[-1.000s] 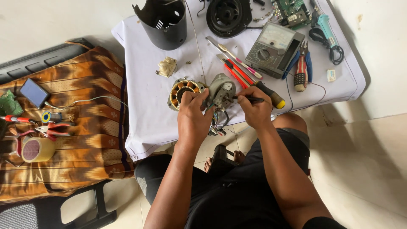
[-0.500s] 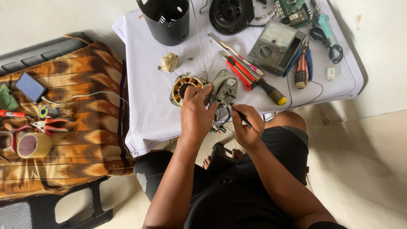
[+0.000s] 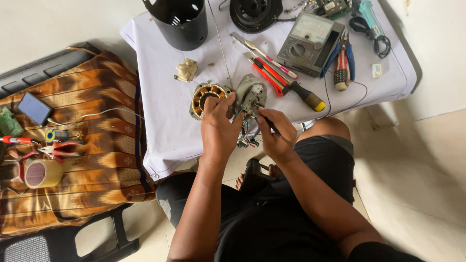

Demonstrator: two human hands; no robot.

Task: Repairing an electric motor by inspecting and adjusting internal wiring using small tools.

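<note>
At the near edge of the white-covered tabletop (image 3: 165, 121), the left hand (image 3: 219, 121) is closed around a grey metal motor housing (image 3: 250, 94) just beside a copper-wound stator (image 3: 206, 94). The right hand (image 3: 276, 131) pinches a thin dark tool (image 3: 272, 127) whose tip meets the housing, with a screwdriver (image 3: 296, 92) and multimeter (image 3: 308, 43) lying beyond

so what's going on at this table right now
A seated person is working on a small grey metal motor housing at the edge of a white-covered table. The left hand grips it beside the round copper-wound stator, while the right hand pokes a thin dark tool into it. Screwdrivers, pliers and a grey multimeter lie behind.
</note>
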